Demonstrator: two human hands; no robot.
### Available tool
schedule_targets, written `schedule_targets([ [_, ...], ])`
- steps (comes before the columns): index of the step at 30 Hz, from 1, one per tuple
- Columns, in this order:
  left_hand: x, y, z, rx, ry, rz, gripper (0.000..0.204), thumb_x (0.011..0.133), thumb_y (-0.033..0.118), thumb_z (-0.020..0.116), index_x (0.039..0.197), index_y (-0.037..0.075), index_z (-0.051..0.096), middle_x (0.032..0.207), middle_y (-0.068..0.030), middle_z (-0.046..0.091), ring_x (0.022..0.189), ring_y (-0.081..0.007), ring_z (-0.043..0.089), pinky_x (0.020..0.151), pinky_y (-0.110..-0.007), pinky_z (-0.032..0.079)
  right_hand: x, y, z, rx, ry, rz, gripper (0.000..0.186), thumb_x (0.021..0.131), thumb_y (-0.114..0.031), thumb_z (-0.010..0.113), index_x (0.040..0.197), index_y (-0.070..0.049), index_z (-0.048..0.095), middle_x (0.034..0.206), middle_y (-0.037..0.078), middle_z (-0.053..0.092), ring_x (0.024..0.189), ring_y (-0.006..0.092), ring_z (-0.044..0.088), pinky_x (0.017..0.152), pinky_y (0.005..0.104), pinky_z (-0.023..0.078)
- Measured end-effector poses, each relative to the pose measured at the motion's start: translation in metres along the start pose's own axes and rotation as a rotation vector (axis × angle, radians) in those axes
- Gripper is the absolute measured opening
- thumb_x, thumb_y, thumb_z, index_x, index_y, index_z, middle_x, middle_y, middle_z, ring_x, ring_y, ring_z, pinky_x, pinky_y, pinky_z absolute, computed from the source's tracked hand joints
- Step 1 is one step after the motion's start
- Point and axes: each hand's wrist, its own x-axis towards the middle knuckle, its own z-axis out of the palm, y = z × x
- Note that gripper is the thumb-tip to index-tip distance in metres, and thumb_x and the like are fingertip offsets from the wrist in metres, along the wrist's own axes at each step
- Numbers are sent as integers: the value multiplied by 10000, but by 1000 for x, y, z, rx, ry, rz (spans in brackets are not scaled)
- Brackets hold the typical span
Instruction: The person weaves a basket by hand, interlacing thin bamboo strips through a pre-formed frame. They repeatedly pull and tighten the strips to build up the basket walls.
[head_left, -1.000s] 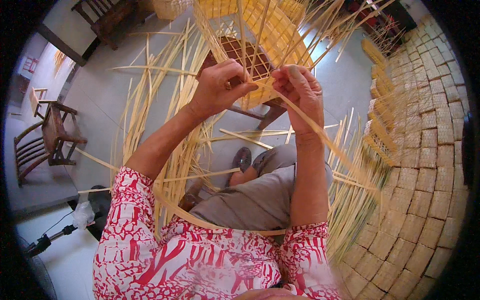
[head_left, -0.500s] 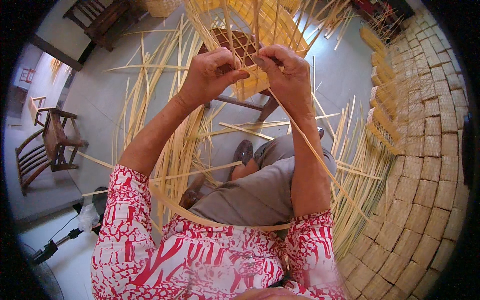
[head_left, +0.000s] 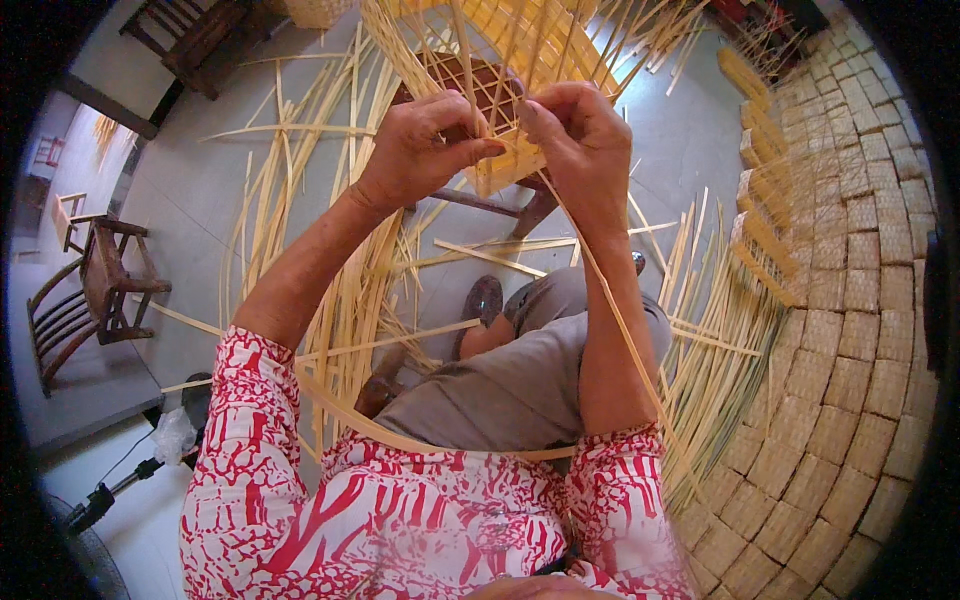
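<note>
A half-woven bamboo basket (head_left: 555,45) with upright stakes rests on a dark wooden stool (head_left: 525,220) in front of me. My left hand (head_left: 420,150) is closed at its near left corner, thumb and fingers pinching the weave. Just to its right, my right hand (head_left: 585,150) is closed with thumb and forefinger at the same edge, gripping a bamboo strip. That long pale strip (head_left: 627,340) trails from beneath my right hand along my right forearm toward the lower right. The exact crossing between my fingertips is partly hidden by the fingers.
Loose bamboo strips (head_left: 335,200) lie on the grey floor on both sides of my legs. Wooden chairs (head_left: 115,280) stand at the left and upper left. Stacked woven pieces (head_left: 850,390) fill the right side, with yellow unfinished baskets (head_left: 760,230) beside them.
Both hands have risen slightly in the picture. My right hand has turned to show more of its back, its thumb now against the basket edge. The trailing strip lies closer along my forearm.
</note>
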Motion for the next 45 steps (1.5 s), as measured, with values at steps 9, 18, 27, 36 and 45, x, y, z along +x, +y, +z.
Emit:
schedule_targets([
  [9,4,-1,0,65,14,36,236,792,134,811,800,20,605,737,-61,577,636,-130,600,583,-264,487,-11,-27,0,144,-263,-23,227,881,-140,728,1075,-29,689,996,29,639,864,97,558,712,255,469],
  [18,1,1,2,8,1,9,195,799,95,800,801,24,618,770,-49,589,655,-109,585,587,-256,475,-4,-21,-16,336,-269,32,334,1013,-263,560,846,-9,698,886,57,696,851,127,627,781,274,493],
  [27,1,2,3,-10,9,9,205,805,106,800,801,12,619,766,-42,584,643,-99,580,579,-244,477,2,-17,-20,202,76,137,246,987,-204,560,1042,-20,715,1053,98,703,854,118,616,740,242,473],
  [36,2,3,4,34,47,22,212,810,117,799,795,10,616,754,-46,588,611,-96,556,548,-249,456,4,-7,-44,266,53,12,211,963,-179,562,1081,-43,672,1048,70,671,873,112,600,732,267,481],
  [45,2,0,11,-19,138,14,173,835,98,772,807,18,622,770,-49,594,665,-125,564,594,-262,463,28,2,-55,509,127,223,346,954,-246,495,1194,-32,622,1095,87,622,850,123,573,715,261,470],
])
